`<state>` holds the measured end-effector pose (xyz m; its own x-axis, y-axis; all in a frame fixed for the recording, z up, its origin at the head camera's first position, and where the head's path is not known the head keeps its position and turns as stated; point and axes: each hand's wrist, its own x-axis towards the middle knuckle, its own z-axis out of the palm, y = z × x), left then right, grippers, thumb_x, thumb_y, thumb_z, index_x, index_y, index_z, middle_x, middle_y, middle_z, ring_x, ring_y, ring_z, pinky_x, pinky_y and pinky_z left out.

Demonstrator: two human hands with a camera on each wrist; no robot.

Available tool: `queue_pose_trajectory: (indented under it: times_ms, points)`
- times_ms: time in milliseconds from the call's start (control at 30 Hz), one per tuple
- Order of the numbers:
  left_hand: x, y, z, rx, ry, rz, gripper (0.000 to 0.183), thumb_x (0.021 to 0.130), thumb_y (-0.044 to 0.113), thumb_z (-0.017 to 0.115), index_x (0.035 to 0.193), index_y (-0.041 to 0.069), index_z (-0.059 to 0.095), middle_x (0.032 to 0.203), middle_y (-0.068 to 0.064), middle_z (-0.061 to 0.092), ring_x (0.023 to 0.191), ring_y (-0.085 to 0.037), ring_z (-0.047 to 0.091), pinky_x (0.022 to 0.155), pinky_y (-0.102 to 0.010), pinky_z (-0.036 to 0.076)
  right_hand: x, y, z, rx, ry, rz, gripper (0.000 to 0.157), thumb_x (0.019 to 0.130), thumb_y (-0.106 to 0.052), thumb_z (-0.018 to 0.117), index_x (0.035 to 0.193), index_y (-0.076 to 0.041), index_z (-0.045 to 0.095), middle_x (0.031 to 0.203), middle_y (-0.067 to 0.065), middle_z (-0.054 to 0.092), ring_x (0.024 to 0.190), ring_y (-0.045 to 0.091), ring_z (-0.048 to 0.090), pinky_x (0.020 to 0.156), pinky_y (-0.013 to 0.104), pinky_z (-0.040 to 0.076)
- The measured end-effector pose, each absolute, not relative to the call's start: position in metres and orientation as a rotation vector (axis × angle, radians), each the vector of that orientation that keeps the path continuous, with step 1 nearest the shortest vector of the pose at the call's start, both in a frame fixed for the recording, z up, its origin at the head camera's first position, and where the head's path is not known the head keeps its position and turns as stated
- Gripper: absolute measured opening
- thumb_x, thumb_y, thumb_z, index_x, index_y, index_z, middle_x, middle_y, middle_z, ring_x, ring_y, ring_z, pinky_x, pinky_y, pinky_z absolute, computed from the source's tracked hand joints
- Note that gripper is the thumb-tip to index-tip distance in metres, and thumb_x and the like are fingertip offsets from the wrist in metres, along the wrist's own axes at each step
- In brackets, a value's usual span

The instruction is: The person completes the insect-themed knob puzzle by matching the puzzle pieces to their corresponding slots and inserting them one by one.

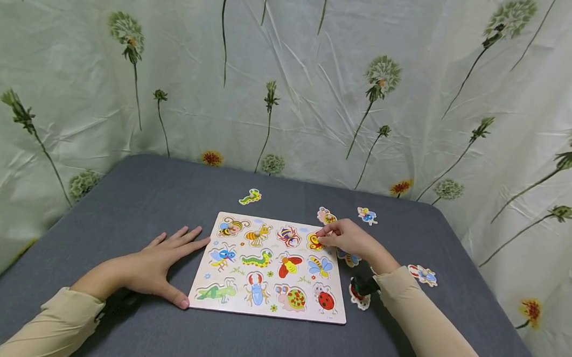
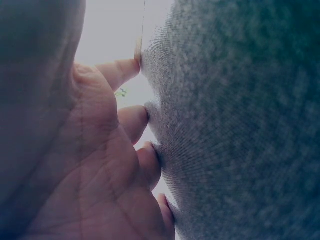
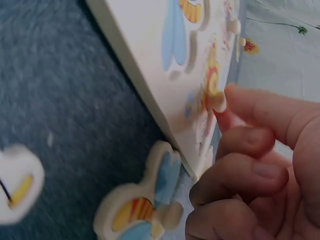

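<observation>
A wooden peg puzzle board (image 1: 234, 277) printed with insects lies flat on the grey cloth. My left hand (image 1: 157, 263) is spread out beside its left edge, with thumb and fingertips touching the rim. At the board's far right corner, my right hand (image 1: 353, 240) pinches the wooden knob (image 3: 218, 101) of a red and yellow butterfly piece (image 1: 315, 241) between thumb and index finger. This piece lies at its recess; whether it is fully seated I cannot tell. A dragonfly piece (image 3: 134, 212) lies on the cloth below that hand, partly hidden by it in the head view.
Loose pieces lie about: a caterpillar (image 1: 250, 197) behind the board, a snail (image 1: 326, 215) and a blue-winged insect (image 1: 367, 215) at back right, a stag beetle (image 1: 423, 275) and a ladybug (image 1: 359, 295) to the right. A flowered curtain (image 1: 310, 93) hangs behind the table.
</observation>
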<state>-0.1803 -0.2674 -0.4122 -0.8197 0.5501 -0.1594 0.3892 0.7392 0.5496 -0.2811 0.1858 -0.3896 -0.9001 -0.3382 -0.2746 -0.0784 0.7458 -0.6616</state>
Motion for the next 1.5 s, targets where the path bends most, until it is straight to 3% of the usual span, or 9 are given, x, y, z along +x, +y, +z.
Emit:
queue_pose_trajectory:
  times_ms: [233,400,633,733,800,1033,1200,1367,1500]
  points:
    - [-0.182,-0.267,-0.413,0.733,2.628,0.732,0.130,0.070,0.066,0.093,0.173,0.023,0.026,0.182,-0.020,0.008,0.165,-0.055,0.001,0.120,-0.084,0.001,-0.288,0.200,-0.386,-0.310,2.618,-0.967,0.026,0.106,-0.026,0.069,0.120,-0.007,0.079,0.078,0.006,0.060,0.062,0.016,0.041,0.059,0.030,0.037]
    - [-0.182,-0.267,-0.413,0.730,2.626,0.733,0.130,0.070,0.067,0.093,0.173,0.023,0.026,0.182,-0.019,0.008,0.165,-0.055,0.001,0.120,-0.084,0.000,-0.292,0.212,-0.381,-0.266,2.696,-0.963,0.028,0.105,-0.028,0.070,0.121,-0.006,0.078,0.084,0.007,0.056,0.075,0.020,0.044,0.069,0.034,0.039]
    - [-0.182,-0.267,-0.414,0.728,2.626,0.734,0.130,0.070,0.066,0.093,0.173,0.023,0.026,0.182,-0.020,0.008,0.165,-0.055,0.002,0.120,-0.083,0.001,-0.301,0.232,-0.382,-0.166,2.756,-0.962,0.032,0.106,-0.031,0.069,0.124,-0.006,0.077,0.129,0.021,0.063,0.102,0.032,0.055,0.081,0.038,0.042]
    - [-0.182,-0.267,-0.415,0.726,2.621,0.736,0.131,0.070,0.067,0.093,0.173,0.023,0.026,0.182,-0.019,0.008,0.165,-0.055,0.001,0.120,-0.083,0.001,-0.305,0.243,-0.384,-0.163,2.773,-0.980,0.034,0.106,-0.029,0.069,0.126,-0.002,0.076,0.154,0.028,0.055,0.119,0.038,0.057,0.084,0.037,0.042]
    - [-0.182,-0.267,-0.415,0.729,2.619,0.737,0.131,0.070,0.066,0.094,0.173,0.024,0.026,0.182,-0.019,0.008,0.165,-0.055,0.001,0.120,-0.084,0.000,-0.308,0.250,-0.386,-0.152,2.792,-0.999,0.035,0.106,-0.026,0.069,0.127,0.000,0.075,0.160,0.029,0.051,0.117,0.037,0.057,0.082,0.035,0.042]
    - [-0.181,-0.268,-0.414,0.717,2.614,0.752,0.131,0.070,0.069,0.092,0.173,0.024,0.026,0.182,-0.019,0.008,0.165,-0.054,0.001,0.121,-0.083,-0.001,-0.315,0.265,-0.389,-0.025,2.825,-1.057,0.040,0.106,-0.027,0.069,0.132,0.003,0.073,0.136,0.026,0.067,0.088,0.021,0.051,0.073,0.034,0.040]
    - [-0.179,-0.268,-0.414,0.728,2.616,0.758,0.131,0.070,0.066,0.094,0.173,0.023,0.026,0.182,-0.020,0.008,0.165,-0.055,0.001,0.120,-0.083,-0.001,-0.320,0.270,-0.386,0.097,2.821,-1.081,0.045,0.108,-0.033,0.066,0.135,0.003,0.071,0.126,0.021,0.069,0.100,0.028,0.059,0.080,0.037,0.047]
    - [-0.181,-0.268,-0.412,0.725,2.624,0.749,0.131,0.070,0.066,0.094,0.173,0.024,0.026,0.182,-0.019,0.008,0.165,-0.054,0.001,0.121,-0.083,-0.001,-0.326,0.273,-0.385,0.140,2.821,-1.115,0.046,0.109,-0.032,0.062,0.137,0.005,0.069,0.140,0.027,0.064,0.118,0.036,0.061,0.096,0.044,0.051]
    - [-0.181,-0.268,-0.411,0.717,2.619,0.747,0.131,0.070,0.066,0.094,0.173,0.024,0.025,0.182,-0.019,0.007,0.165,-0.054,0.001,0.121,-0.083,-0.001,-0.329,0.274,-0.386,0.185,2.814,-1.143,0.046,0.109,-0.032,0.062,0.136,0.005,0.069,0.139,0.026,0.064,0.119,0.035,0.059,0.093,0.042,0.051]
